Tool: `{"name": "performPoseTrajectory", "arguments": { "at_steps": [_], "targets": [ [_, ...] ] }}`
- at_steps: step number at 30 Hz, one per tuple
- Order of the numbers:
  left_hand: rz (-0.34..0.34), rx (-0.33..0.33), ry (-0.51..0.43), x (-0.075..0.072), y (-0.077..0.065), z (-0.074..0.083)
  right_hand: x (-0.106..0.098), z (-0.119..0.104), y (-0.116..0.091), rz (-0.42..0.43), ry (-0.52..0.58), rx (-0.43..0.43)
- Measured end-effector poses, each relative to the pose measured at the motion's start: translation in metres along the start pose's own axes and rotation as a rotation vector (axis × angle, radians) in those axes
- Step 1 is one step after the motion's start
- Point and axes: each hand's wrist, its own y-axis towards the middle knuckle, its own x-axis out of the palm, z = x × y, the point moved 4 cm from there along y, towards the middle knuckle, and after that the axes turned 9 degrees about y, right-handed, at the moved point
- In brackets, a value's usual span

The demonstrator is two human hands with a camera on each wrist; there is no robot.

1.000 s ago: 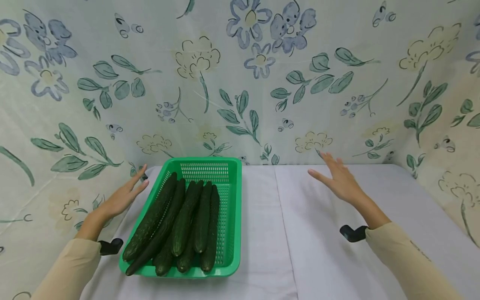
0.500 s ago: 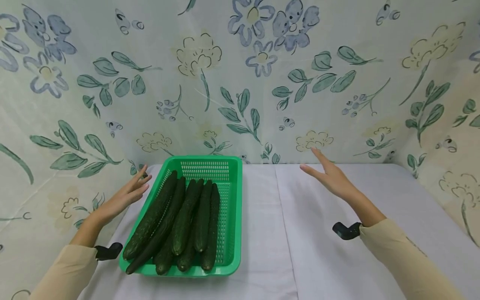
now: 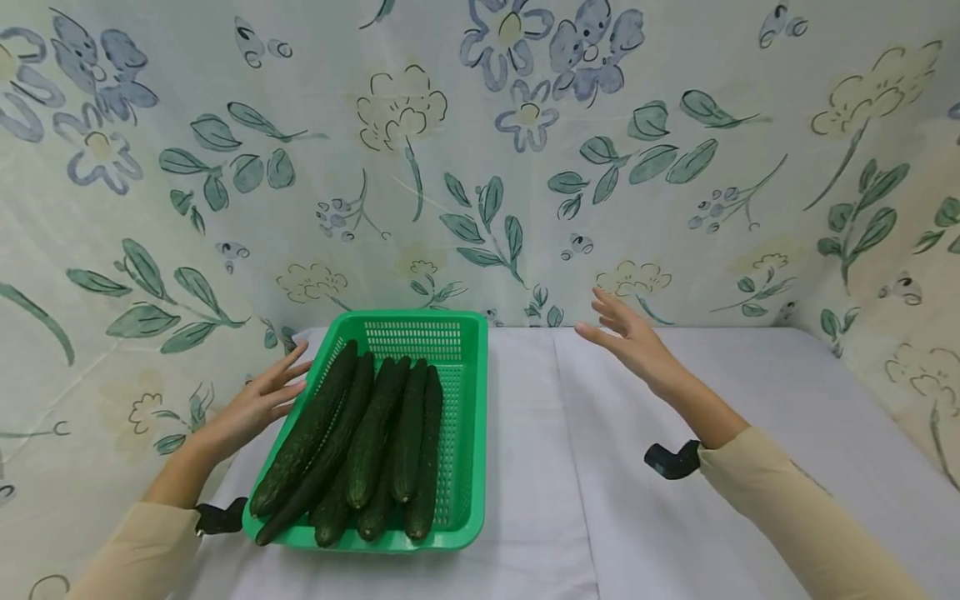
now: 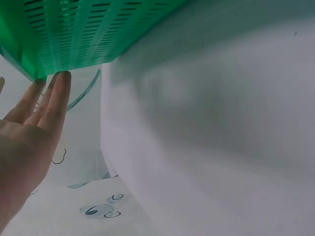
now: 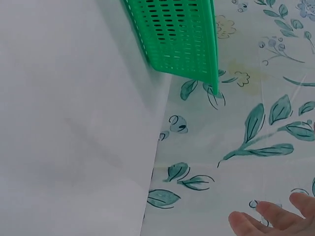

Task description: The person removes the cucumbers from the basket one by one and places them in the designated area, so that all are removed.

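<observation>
So, green basket (image 3: 477, 442) by L hand (image 3: 243, 414), well left of R hand (image 3: 637, 348)

L hand: fingers apart, tips at basket's edge; head cam unclear on contact, L wrist cam has them prob. touching. Cukes (image 3: 363, 454) in basket, just right of L hand, show in head cam only. R hand: fingers apart too, over white table (image 3: 525, 467). R wrist cam adds slotted outer wall facing R hand, mostly hidden from head cam.
</observation>
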Motion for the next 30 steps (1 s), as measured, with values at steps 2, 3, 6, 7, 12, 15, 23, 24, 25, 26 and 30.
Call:
{"name": "performPoseTrajectory", "arguments": {
  "at_steps": [2,3,6,7,12,15,23,24,25,26,30],
  "targets": [
    [0.004,-0.011,-0.015,0.003,-0.001,-0.001,0.005,-0.003,0.001,-0.003,0.027,0.004],
    [0.007,-0.015,-0.014,0.003,-0.001,-0.002,0.007,-0.005,0.002,-0.004,0.046,0.003],
    [0.018,-0.018,-0.006,0.005,-0.002,-0.006,0.015,-0.010,0.006,-0.014,0.104,-0.006],
    [0.020,-0.015,0.000,0.005,-0.002,-0.006,0.017,-0.012,0.007,-0.019,0.126,-0.007],
    [0.032,-0.006,0.024,0.007,-0.004,-0.009,0.032,-0.023,0.014,-0.043,0.215,-0.015],
    [0.029,-0.005,0.039,0.007,-0.005,-0.010,0.040,-0.029,0.019,-0.058,0.261,-0.023],
    [0.015,-0.033,0.037,0.007,-0.007,-0.014,0.061,-0.041,0.027,-0.097,0.350,-0.020],
    [0.016,-0.038,0.032,0.007,-0.007,-0.014,0.063,-0.042,0.027,-0.103,0.358,-0.018],
    [0.016,-0.042,0.027,0.007,-0.007,-0.015,0.065,-0.043,0.028,-0.108,0.361,-0.016],
    [0.016,-0.046,0.019,0.007,-0.007,-0.016,0.068,-0.044,0.029,-0.115,0.366,-0.015],
    [0.018,-0.055,0.005,0.007,-0.006,-0.017,0.078,-0.048,0.032,-0.138,0.389,-0.001]
  ]
}}
